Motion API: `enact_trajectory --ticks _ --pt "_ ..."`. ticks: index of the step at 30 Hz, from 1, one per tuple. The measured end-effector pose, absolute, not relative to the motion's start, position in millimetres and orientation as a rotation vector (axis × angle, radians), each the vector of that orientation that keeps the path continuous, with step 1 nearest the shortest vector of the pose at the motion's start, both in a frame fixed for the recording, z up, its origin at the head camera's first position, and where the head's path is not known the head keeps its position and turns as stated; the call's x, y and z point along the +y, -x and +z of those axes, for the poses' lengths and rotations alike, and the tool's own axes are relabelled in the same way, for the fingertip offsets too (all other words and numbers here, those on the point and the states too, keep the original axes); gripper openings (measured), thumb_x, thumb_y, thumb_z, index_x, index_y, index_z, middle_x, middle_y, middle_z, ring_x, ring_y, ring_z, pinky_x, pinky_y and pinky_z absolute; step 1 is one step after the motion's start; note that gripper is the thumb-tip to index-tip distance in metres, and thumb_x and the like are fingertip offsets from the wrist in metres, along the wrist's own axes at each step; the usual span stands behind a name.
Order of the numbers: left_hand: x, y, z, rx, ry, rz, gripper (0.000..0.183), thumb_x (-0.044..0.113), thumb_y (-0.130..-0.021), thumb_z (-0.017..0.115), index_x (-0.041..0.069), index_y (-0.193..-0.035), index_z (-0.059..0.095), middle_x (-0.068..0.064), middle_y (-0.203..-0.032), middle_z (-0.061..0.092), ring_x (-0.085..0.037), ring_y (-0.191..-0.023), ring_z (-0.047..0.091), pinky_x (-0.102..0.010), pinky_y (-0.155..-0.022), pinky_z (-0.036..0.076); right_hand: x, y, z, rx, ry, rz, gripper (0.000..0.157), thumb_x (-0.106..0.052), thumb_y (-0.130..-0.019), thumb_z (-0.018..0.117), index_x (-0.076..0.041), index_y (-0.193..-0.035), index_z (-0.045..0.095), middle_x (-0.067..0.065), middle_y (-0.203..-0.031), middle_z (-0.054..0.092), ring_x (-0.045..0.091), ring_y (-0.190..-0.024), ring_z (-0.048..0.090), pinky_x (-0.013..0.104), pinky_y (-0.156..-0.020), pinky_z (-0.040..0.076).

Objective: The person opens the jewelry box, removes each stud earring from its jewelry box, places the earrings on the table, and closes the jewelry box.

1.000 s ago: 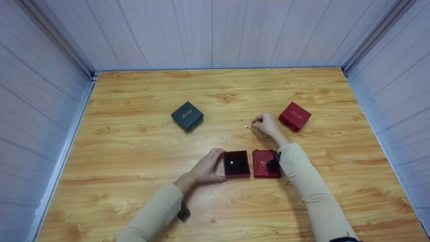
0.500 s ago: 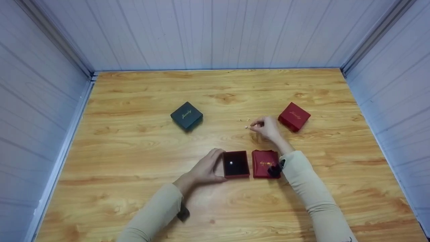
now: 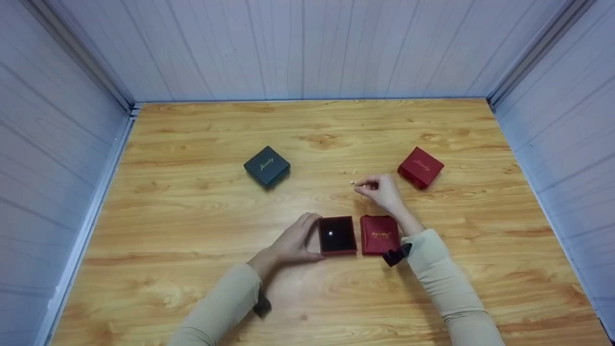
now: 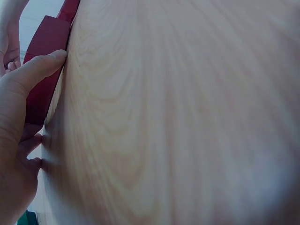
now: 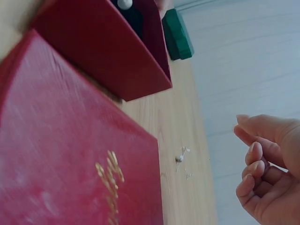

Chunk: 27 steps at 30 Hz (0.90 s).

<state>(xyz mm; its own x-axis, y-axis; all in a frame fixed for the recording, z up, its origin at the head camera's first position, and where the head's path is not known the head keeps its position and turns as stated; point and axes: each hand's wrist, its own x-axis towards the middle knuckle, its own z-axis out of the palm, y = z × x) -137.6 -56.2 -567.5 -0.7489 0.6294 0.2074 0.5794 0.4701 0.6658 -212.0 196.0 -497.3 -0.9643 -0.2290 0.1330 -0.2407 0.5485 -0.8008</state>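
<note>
My left hand [image 3: 293, 242] grips the left side of an uncovered red jewelry box [image 3: 338, 253], thumb at its front and fingers at its back. Inside, a pearl [image 3: 330, 233] shows against the dark lining. In the left wrist view the thumb presses the red box wall [image 4: 44, 89]. My right hand [image 3: 382, 190] is raised, thumb and index tips together and the other fingers curled; nothing shows between the tips. Near them lies a pearl earring [image 3: 352, 182], seen on the table in the right wrist view too. The red box lid [image 3: 377, 233] lies right of the box.
Two tiny gold pieces lie behind the pearl earring, one of them a gold piece [image 3: 355, 171]. A dark green jewelry box [image 3: 267, 166] stands at the back left, and a second red jewelry box [image 3: 421, 166] at the back right. Pale panel walls [image 3: 302, 48] border the wooden table [image 3: 192, 278].
My right hand has drawn back slightly toward me and a little left, its fingertips staying together. The pearl earring stays about where it was. My left hand and the box have not moved.
</note>
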Motion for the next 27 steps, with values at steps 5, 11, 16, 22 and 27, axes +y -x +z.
enact_trajectory --ticks 5,11,16,22,27 --pt "-56 139 -567 2.64 -1.085 1.153 0.088 0.043 -0.059 0.077 0.005 -0.126 0.035 -0.004 -0.118 0.041 -0.014 -0.11 0.039 -0.028 -0.096 0.032 194 203 -496 -2.698 -0.431 1.461 0.009 -0.009 -0.073 0.071 -0.001 -0.078 0.07 -0.002 -0.056 0.052 0.007 -0.051 0.041 0.017 -0.046 0.032" --pt "-56 140 -568 2.649 -1.093 1.157 0.088 0.043 -0.059 0.077 0.005 -0.126 0.035 -0.003 -0.118 0.041 -0.014 -0.11 0.039 -0.027 -0.096 0.031 190 190 -484 -2.625 -0.466 1.523 0.009 -0.005 -0.074 0.07 0.002 -0.078 0.069 0.005 -0.057 0.055 0.008 -0.05 0.04 0.017 -0.045 0.031" --pt "-56 140 -567 2.64 -1.081 1.164 0.087 0.043 -0.059 0.077 0.006 -0.127 0.035 -0.003 -0.119 0.04 -0.013 -0.111 0.039 -0.027 -0.096 0.031 178 170 -459 -2.634 -0.461 1.552 0.009 0.0 -0.074 0.068 0.007 -0.08 0.068 0.015 -0.062 0.056 0.014 -0.052 0.041 0.018 -0.047 0.031" --pt "-56 138 -568 2.649 -1.077 1.162 0.086 0.044 -0.06 0.077 0.008 -0.126 0.035 -0.002 -0.117 0.041 -0.013 -0.108 0.04 -0.028 -0.094 0.034 176 162 -461 -2.592 -0.507 1.577 0.008 0.002 -0.073 0.068 0.007 -0.079 0.068 0.015 -0.062 0.056 0.013 -0.053 0.041 0.018 -0.047 0.032" --pt "-55 137 -569 2.646 -1.081 1.177 0.086 0.043 -0.059 0.077 0.008 -0.125 0.036 -0.002 -0.117 0.041 -0.013 -0.108 0.04 -0.027 -0.095 0.033 173 155 -464 -2.58 -0.524 1.624 0.008 0.002 -0.073 0.068 0.007 -0.08 0.068 0.015 -0.063 0.056 0.01 -0.053 0.041 0.016 -0.047 0.032"
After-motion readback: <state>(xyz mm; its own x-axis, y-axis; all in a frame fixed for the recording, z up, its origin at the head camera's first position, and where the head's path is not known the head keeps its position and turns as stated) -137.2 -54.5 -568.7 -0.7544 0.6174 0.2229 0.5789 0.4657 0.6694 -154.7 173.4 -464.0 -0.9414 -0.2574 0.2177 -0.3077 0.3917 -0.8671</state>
